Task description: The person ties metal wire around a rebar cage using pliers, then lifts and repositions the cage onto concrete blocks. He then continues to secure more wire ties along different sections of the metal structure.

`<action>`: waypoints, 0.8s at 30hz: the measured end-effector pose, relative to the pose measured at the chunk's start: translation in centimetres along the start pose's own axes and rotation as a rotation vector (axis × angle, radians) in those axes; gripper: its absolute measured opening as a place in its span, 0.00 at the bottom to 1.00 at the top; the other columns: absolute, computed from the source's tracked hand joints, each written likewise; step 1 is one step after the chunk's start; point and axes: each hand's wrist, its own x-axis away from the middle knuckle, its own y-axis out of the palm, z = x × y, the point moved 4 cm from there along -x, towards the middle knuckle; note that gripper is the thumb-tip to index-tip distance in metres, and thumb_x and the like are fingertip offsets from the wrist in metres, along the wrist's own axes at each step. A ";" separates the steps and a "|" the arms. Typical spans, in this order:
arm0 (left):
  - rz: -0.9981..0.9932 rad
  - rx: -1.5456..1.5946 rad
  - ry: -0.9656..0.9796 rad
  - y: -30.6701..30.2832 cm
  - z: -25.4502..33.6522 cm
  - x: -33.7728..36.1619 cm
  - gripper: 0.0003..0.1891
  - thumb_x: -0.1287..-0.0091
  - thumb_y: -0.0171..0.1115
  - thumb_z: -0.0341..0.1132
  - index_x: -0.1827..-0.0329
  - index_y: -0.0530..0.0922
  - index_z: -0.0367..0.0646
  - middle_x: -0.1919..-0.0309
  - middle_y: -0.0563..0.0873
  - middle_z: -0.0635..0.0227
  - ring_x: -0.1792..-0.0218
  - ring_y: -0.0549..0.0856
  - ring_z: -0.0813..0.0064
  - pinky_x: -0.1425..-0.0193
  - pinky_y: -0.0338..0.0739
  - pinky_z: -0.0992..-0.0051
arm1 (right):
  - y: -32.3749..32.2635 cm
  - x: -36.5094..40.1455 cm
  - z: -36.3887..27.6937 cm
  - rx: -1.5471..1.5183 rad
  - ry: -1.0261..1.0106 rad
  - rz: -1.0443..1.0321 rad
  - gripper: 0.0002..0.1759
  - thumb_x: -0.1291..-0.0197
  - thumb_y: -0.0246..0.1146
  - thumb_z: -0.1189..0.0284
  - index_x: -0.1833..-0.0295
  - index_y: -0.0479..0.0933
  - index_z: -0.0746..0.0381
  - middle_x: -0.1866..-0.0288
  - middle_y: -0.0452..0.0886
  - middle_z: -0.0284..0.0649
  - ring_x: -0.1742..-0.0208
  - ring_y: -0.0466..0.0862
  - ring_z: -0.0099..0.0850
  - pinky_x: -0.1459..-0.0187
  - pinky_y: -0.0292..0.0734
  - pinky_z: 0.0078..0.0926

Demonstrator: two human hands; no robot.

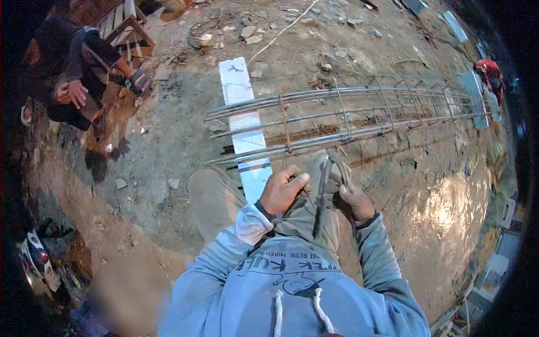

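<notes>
My right hand (357, 201) is closed around one handle of dark pincers (321, 196). The other handle hangs apart from it, pointing down towards my lap, and the head is near my right knee. My left hand (282, 192) is curled, thumb against the fingers, above my lap; whatever lies inside its grip is hidden. Just beyond both hands stretches a rebar cage (342, 132), long steel bars with square stirrups around them. Its near-left end lies across a white board (238, 84). Neither hand touches the cage.
On the left sits a person (76, 73) with hands together. Another person in red (489, 73) is bent over at the cage's far right end. Rubble (247, 33) litters the ground beyond the cage. A motorcycle (39, 258) stands at lower left.
</notes>
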 end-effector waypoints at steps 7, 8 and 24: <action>-0.008 0.239 -0.060 -1.0 1.1 0.6 0.11 0.35 0.57 0.41 0.65 0.77 0.40 0.74 0.82 0.70 0.75 0.79 0.83 0.69 0.73 0.81 | -0.6 0.6 -3.5 0.430 0.044 0.291 0.26 0.39 0.56 0.63 0.38 0.63 0.61 0.54 0.75 0.41 0.63 0.80 0.31 0.63 0.76 0.29; 0.023 0.262 -0.054 -1.8 1.5 1.1 0.12 0.35 0.58 0.42 0.65 0.76 0.41 0.74 0.83 0.69 0.77 0.80 0.81 0.72 0.74 0.81 | 0.3 1.2 -4.4 0.867 -0.259 0.313 0.28 0.43 0.60 0.64 0.38 0.64 0.60 0.56 0.75 0.43 0.62 0.79 0.36 0.64 0.76 0.32; -0.213 0.411 -0.084 -10.4 5.7 6.6 0.12 0.36 0.58 0.40 0.64 0.75 0.39 0.72 0.83 0.62 0.73 0.84 0.72 0.71 0.79 0.77 | 12.2 12.3 0.2 1.489 -0.255 0.360 0.26 0.56 0.69 0.70 0.48 0.74 0.62 0.64 0.75 0.50 0.67 0.79 0.45 0.65 0.76 0.34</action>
